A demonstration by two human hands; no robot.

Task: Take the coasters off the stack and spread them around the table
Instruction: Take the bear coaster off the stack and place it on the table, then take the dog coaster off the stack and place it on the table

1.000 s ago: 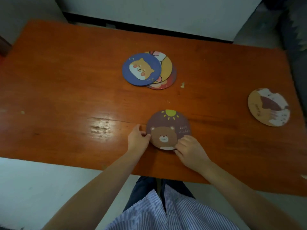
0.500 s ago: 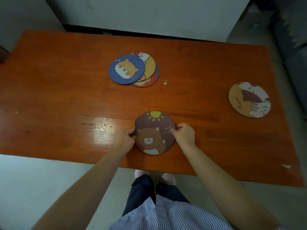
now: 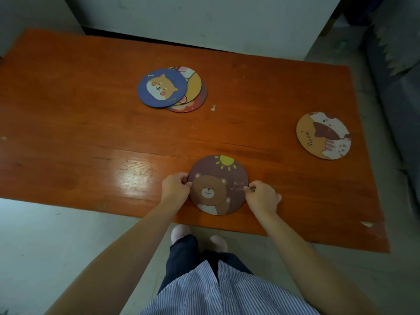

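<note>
A brown bear coaster (image 3: 218, 176) lies flat near the front edge of the orange wooden table (image 3: 68, 123). My left hand (image 3: 176, 187) pinches its left rim and my right hand (image 3: 261, 196) pinches its right rim. Farther back sits the stack: a blue dog coaster (image 3: 162, 88) on top, shifted left over a yellow coaster (image 3: 194, 85) and a red coaster (image 3: 193, 105). An orange cat coaster (image 3: 323, 135) lies alone at the right side.
A small pale crumb (image 3: 213, 107) lies right of the stack. The table's front edge runs just below my hands, with the floor and my feet (image 3: 180, 233) beyond it. A grey sofa (image 3: 395, 64) stands off the right end.
My right hand has slid from the bear coaster's lower edge up to its right rim. The coaster has turned slightly on the spot, and my head has shifted, moving the whole scene in view.
</note>
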